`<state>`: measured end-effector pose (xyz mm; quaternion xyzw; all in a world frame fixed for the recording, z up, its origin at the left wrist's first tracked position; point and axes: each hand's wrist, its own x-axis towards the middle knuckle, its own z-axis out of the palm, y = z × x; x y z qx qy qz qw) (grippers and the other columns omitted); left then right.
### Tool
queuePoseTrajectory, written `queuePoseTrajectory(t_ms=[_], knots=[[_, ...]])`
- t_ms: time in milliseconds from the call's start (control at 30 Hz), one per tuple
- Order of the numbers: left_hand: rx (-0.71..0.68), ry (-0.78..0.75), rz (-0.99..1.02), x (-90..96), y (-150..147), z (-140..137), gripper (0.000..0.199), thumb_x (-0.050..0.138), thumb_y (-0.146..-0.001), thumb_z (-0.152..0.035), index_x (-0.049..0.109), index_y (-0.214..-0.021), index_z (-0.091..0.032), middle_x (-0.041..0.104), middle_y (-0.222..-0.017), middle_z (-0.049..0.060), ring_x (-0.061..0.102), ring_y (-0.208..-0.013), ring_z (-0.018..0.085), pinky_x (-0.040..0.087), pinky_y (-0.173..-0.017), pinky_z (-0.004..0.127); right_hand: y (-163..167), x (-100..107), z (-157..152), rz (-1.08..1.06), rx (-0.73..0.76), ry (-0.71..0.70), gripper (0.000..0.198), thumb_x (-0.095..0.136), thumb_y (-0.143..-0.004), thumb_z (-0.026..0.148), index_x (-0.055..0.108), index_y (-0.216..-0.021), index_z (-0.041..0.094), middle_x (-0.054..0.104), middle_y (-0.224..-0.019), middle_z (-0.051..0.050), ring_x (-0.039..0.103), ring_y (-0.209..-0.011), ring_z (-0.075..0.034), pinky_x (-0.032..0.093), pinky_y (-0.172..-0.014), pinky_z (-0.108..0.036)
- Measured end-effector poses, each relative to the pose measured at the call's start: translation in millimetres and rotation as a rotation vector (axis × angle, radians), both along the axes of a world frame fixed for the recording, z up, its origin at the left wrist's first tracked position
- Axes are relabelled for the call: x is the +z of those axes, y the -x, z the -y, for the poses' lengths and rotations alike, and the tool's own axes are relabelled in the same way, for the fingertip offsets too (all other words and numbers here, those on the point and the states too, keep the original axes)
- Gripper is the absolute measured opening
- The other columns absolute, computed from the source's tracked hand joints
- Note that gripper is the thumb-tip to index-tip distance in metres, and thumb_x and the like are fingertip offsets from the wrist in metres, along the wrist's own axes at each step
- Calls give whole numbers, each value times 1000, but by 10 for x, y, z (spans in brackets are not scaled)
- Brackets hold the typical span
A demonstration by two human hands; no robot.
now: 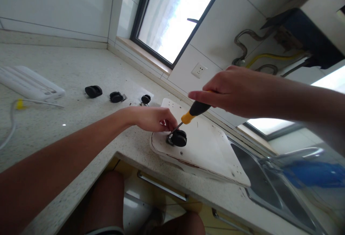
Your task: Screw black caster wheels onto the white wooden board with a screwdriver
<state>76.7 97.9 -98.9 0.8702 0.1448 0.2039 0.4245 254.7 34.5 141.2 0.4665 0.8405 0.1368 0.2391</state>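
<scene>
My right hand is wrapped round the black-and-yellow handle of a screwdriver. Its shaft slants down to the metal mounting plate of a black caster. That caster stands on a white panel with a worn edge and small holes near its corners. My left hand is closed, its fingertips pinched beside the screwdriver's tip and the caster. What those fingertips hold is hidden. Farther left on the counter lie three loose black casters, one at the left, one in the middle, one nearest the panel.
On the speckled counter a white power bank lies at the left, near a white cable with a yellow tie. A steel sink with a faucet borders the panel's right side. Drawers with metal handles are below the counter.
</scene>
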Motion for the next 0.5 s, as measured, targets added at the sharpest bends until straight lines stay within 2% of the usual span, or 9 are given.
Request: queuePoseTrajectory(t_ms=[33, 133, 167, 233, 300, 333, 467, 500], knots=[[2, -2, -1, 0, -2, 1, 34, 62, -92, -4, 84, -114, -18, 88, -114, 6, 79, -105, 20, 57, -95, 31, 7, -4, 1, 0, 9, -8, 70, 43, -107, 84, 77, -87, 25, 67, -70, -5, 55, -62, -19, 36, -67, -40], [9, -9, 0, 0, -5, 5, 33, 63, -93, -4, 84, -115, -18, 88, -113, 6, 78, -103, 20, 57, -94, 30, 17, 4, 9, -11, 36, 22, 49, 65, -101, 75, 81, -113, 31, 73, -80, -4, 60, -70, -21, 38, -69, -38], [11, -11, 2, 0, -6, 6, 33, 63, -93, -5, 84, -115, -18, 88, -112, 6, 78, -102, 20, 57, -93, 30, 19, 5, 10, -15, 31, 42, 46, 70, -99, 73, 81, -116, 31, 73, -81, -3, 61, -69, -20, 38, -68, -38], [14, -15, 6, -1, -9, 5, 32, 63, -94, -6, 85, -114, -18, 88, -111, 6, 78, -101, 20, 57, -92, 31, 22, -10, 4, 0, 10, 38, 51, 64, -101, 77, 81, -105, 29, 72, -78, -4, 59, -66, -20, 36, -66, -38], [14, -18, 5, -3, -12, 4, 30, 63, -94, -6, 85, -113, -17, 88, -110, 7, 78, -100, 21, 57, -91, 31, 23, -35, -10, 34, 17, -16, 65, 50, -104, 83, 77, -88, 26, 69, -73, -6, 57, -65, -21, 34, -65, -40], [14, -18, 3, -5, -14, 4, 30, 64, -94, -7, 85, -113, -17, 88, -110, 7, 78, -100, 21, 57, -91, 31, 23, -42, -16, 45, 36, -37, 67, 47, -106, 83, 76, -87, 26, 69, -74, -6, 58, -67, -22, 35, -66, -40], [23, -19, 20, -15, -13, 15, 27, 64, -97, -10, 85, -112, -18, 87, -109, 6, 77, -98, 20, 56, -90, 31, 17, 4, -17, 18, 112, 27, 41, 70, -101, 70, 78, -118, 34, 75, -87, -5, 63, -78, -24, 38, -70, -40], [26, -18, 28, -18, -11, 18, 26, 64, -98, -12, 85, -112, -19, 87, -108, 6, 77, -98, 20, 56, -90, 30, 19, 23, -13, 16, 104, 45, 39, 74, -100, 67, 78, -120, 34, 75, -87, -5, 63, -77, -23, 38, -69, -39]])
